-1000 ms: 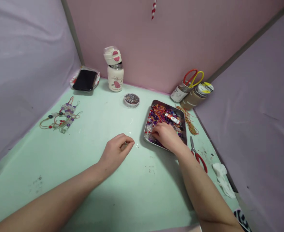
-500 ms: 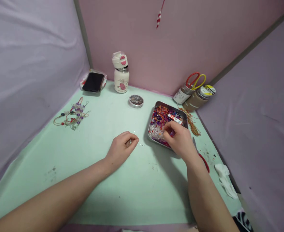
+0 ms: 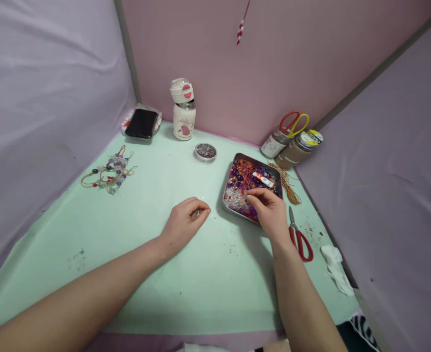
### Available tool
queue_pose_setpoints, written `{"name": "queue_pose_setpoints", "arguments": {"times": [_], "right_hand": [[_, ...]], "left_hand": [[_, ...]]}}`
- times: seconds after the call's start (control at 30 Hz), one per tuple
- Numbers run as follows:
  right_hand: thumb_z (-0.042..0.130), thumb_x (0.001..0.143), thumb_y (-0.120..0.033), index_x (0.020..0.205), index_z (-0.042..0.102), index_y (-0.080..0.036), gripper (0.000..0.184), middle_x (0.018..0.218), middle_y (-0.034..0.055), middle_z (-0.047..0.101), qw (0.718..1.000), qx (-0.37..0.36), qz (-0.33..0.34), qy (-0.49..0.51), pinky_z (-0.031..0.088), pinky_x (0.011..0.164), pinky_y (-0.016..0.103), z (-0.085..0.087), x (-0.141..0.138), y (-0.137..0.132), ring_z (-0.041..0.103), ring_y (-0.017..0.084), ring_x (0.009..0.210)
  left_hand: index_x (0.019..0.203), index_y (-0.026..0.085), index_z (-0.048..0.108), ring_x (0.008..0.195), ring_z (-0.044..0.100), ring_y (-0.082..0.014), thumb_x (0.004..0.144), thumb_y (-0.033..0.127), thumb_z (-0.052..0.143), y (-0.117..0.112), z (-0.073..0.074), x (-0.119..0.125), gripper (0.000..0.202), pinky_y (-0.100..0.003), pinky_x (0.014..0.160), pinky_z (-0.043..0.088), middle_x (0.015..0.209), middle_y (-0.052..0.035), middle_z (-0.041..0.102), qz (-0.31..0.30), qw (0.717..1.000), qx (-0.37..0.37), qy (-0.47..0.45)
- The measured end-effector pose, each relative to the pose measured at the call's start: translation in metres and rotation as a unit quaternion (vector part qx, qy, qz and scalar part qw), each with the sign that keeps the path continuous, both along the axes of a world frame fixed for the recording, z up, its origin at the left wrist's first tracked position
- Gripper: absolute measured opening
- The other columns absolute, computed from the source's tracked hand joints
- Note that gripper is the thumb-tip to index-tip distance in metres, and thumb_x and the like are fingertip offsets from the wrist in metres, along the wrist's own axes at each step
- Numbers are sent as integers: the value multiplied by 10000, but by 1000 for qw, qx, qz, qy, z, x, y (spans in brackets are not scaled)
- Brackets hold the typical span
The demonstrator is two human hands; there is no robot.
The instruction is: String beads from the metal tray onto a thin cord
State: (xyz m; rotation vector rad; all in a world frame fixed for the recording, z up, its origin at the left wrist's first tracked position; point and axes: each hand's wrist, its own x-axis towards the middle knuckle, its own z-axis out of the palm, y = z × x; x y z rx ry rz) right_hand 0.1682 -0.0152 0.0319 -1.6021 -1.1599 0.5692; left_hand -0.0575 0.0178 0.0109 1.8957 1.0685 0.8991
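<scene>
My left hand (image 3: 188, 218) rests on the pale green table with thumb and fingertips pinched together. Something small and shiny shows inside its curled fingers, too small to name. Over the near side of a metal tin (image 3: 224, 199) is my right hand (image 3: 268, 208), thumb and forefinger pinched; what they hold, if anything, is too small to make out. Red, purple and clear beads (image 3: 236, 197) fill the tin, along with a tangle of orange cord (image 3: 245, 169) and a small red-and-white tube (image 3: 263, 180).
Red-handled scissors (image 3: 300, 240) lie right of the tin, near a crumpled white tissue (image 3: 335, 270). Behind stand jars (image 3: 295, 150), a round clear case (image 3: 205, 152), a white bottle (image 3: 184, 121) and a phone (image 3: 142, 123). Beaded strings (image 3: 114, 173) lie at left.
My right hand has shifted slightly left and toward me over the tin, so the scissors show more fully. My left hand keeps its pinch in nearly the same place.
</scene>
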Motion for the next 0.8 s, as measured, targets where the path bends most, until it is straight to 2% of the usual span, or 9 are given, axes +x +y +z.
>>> {"name": "queue_pose_setpoints", "arguments": {"times": [0.17,0.3,0.43,0.63,0.8], "right_hand": [[724,709,-336,845,697,-203,193,837,43,708,991,-10,37,128,530,727,339,-2,-13,-6,645,169,744],[763,688,-304,829,705,-214,177,841,36,725,968,-35,85,235,552,760,355,-4,-32,-16,671,159,716],[779,678,-282,803,708,-203,164,817,38,735,938,-81,126,312,564,730,333,-7,-52,-23,681,155,707],[804,657,-271,810,693,-188,207,817,43,736,906,-118,108,393,560,725,282,-14,-62,-22,682,132,709],[788,685,-295,834,686,-179,215,829,47,731,898,-114,100,413,561,713,257,-17,-62,-23,678,121,715]], "left_hand": [[771,197,627,621,458,-107,853,272,507,-1,1,0,163,-249,635,384,715,4,578,1,1000,-5,-9],[776,194,629,634,477,-113,861,305,514,-3,2,-1,181,-250,623,383,730,-11,591,4,999,-5,-33],[773,195,635,629,477,-107,857,297,534,-5,4,-1,166,-245,611,379,713,-4,580,1,998,11,-54],[783,190,640,617,465,-99,862,266,531,-5,3,-1,155,-239,613,378,700,3,566,-12,999,11,-28],[776,192,628,637,487,-98,865,250,527,-5,3,0,147,-235,637,391,704,9,573,-17,999,20,-18]]}}
